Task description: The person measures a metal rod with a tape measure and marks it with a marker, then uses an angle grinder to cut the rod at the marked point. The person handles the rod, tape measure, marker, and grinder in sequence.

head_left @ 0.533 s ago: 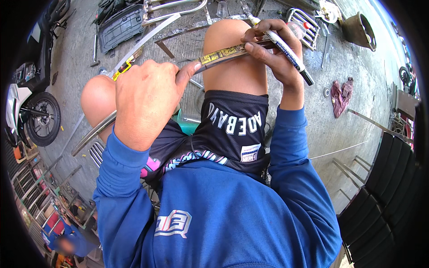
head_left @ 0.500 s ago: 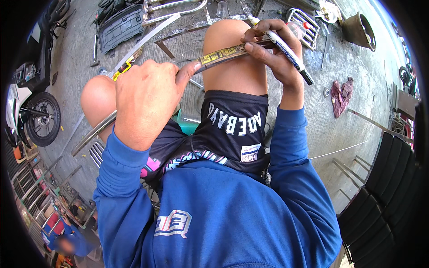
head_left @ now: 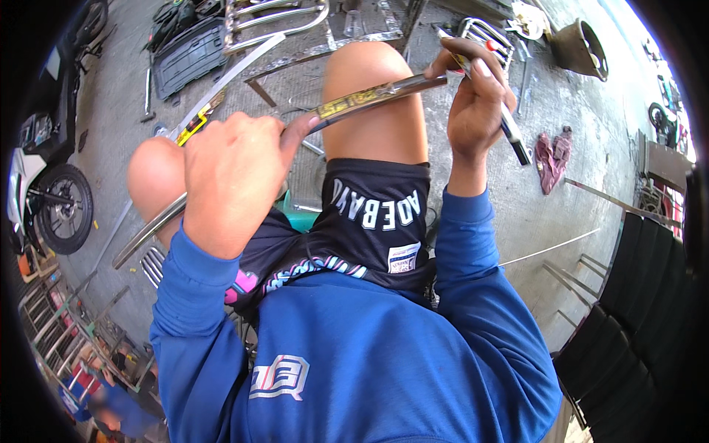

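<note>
Head camera: Bare left hand (head_left: pixel 233 173) clenched round shiny grey metal tube (head_left: pixel 405 89) as bare right hand (head_left: pixel 478 111) pinched slim white marker with a black end (head_left: pixel 511 129)

Knees bent above a rough grey concrete floor (head_left: pixel 473 255), a person in a blue long-sleeved sweatshirt (head_left: pixel 399 347) held the tube aslant over both bare legs, one end low at left, the other raised near the right hand. The left fingers were curled tightly about it, knuckles up, the thumb laid along its length. The right hand was closed on the marker between thumb and fingers, black end pointing down past the palm. One right fingertip was right by the tube's raised end; whether it touched could not be told.

A narrow black label with yellow characters (head_left: pixel 353 102) ran along the tube beyond the left thumb. Print on the marker was too small to make out. Large white block letters (head_left: pixel 380 210), upside down to the camera, crossed the black fabric shorts (head_left: pixel 341 238) near a small white rectangular tag (head_left: pixel 402 258). A pale angular emblem (head_left: pixel 279 378) marked the sweatshirt. A crumpled dull-red cloth (head_left: pixel 552 161) lay on the floor at right.
</note>
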A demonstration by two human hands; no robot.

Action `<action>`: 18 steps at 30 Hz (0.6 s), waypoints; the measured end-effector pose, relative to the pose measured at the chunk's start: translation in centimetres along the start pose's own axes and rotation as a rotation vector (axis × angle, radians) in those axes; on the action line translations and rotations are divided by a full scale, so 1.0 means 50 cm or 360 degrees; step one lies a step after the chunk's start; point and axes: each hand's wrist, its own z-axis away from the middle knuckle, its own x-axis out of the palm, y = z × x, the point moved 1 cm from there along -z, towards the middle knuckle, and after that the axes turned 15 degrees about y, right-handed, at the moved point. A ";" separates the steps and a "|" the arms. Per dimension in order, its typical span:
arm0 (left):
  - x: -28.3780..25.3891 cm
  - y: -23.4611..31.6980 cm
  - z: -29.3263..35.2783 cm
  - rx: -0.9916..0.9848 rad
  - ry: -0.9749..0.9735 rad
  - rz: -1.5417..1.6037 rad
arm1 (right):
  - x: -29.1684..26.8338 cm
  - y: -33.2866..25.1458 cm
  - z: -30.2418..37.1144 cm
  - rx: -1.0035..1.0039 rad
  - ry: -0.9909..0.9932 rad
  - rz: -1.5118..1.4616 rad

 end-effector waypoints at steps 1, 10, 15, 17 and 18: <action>-0.003 0.002 -0.002 0.0011 0.0014 -0.0021 | -0.003 -0.006 0.002 -0.0037 0.0067 -0.0118; -0.019 0.011 -0.027 -0.0160 -0.0340 -0.0110 | -0.003 -0.018 -0.001 -0.0216 -0.0265 0.0208; -0.019 0.014 -0.030 -0.0166 -0.0347 -0.0179 | -0.004 -0.011 -0.005 -0.0212 -0.0358 0.0318; -0.019 0.015 -0.031 -0.0177 -0.0364 -0.0190 | -0.004 -0.009 -0.004 -0.0251 -0.0335 0.0307; -0.019 0.016 -0.032 -0.0192 -0.0399 -0.0204 | -0.003 -0.008 -0.003 -0.0261 -0.0345 0.0309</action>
